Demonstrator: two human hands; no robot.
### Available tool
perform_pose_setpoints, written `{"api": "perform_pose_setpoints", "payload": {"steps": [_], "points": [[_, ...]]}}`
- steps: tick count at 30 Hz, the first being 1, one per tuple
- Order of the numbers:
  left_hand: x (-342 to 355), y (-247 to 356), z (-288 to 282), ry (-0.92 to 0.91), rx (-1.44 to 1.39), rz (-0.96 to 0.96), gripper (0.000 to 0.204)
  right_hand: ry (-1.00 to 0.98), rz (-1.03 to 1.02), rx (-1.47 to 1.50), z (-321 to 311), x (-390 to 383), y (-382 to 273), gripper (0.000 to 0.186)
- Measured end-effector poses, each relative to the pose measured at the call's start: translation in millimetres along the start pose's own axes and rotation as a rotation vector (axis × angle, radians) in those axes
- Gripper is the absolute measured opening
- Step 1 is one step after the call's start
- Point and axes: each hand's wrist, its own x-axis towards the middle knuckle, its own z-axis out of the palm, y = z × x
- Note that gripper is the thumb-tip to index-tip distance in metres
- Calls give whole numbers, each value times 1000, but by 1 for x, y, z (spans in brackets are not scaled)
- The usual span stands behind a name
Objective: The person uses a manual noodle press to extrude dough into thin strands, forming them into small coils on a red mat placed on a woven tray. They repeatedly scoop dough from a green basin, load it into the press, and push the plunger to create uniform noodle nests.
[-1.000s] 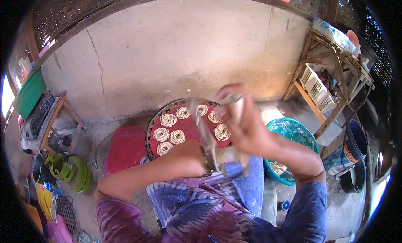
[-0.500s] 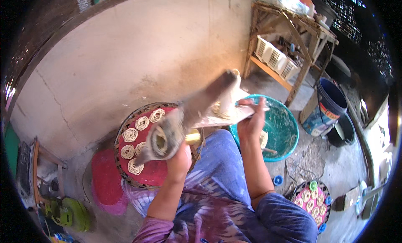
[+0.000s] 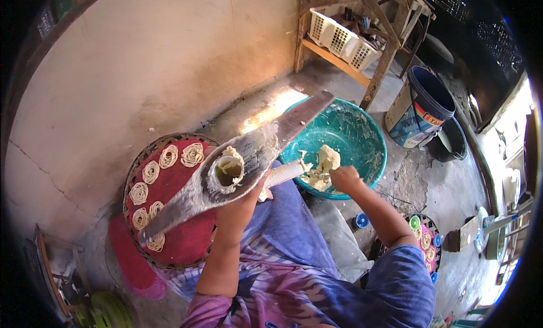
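Observation:
My left hand (image 3: 242,210) grips a long wooden dough press (image 3: 260,144) from below; the press is tilted up to the right over the trays and bowl. A round tube (image 3: 229,171) with dough smeared on its rim opens in its middle. Beside it, a pale plunger (image 3: 285,172) with dough on its end points toward the teal basin (image 3: 379,137). My right hand (image 3: 346,180) is closed at the basin's near rim, against the lump of dough (image 3: 328,158); what its fingers hold is hidden.
Left of my lap, a round woven tray (image 3: 189,237) with red cloth bears several dough rosettes (image 3: 151,172). A second rosette tray (image 3: 432,263) lies at the right. Beyond the basin stand a bucket (image 3: 416,110), a black pail (image 3: 452,141) and a wooden rack (image 3: 339,63) holding a white basket (image 3: 339,37).
The press body and the plunger have come apart into separate pieces in view. My right hand has left the plunger and moved down to the dough in the basin. The view has shifted.

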Motion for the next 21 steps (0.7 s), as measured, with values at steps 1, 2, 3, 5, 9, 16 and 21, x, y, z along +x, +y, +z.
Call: {"api": "perform_pose_setpoints", "payload": {"steps": [1,2,3,5,9,16,21], "points": [[2,-2,1,-35,108,68,32,-5,-25,-36,-13,-1,7,25],[4,-4,3,-59,167,95,31,-8,-33,-69,-26,-1,18,24],[7,-5,4,-81,226,124,30,3,-68,-107,-39,4,28,24],[11,-8,8,-82,212,120,30,13,-27,-91,-50,28,39,24],[13,-17,20,-64,259,157,32,107,30,-19,-14,78,27,25],[12,-37,12,150,120,48,31,90,-28,12,-3,63,34,24],[15,-39,13,285,-30,-106,43,99,-20,-167,-34,38,41,18]]}}
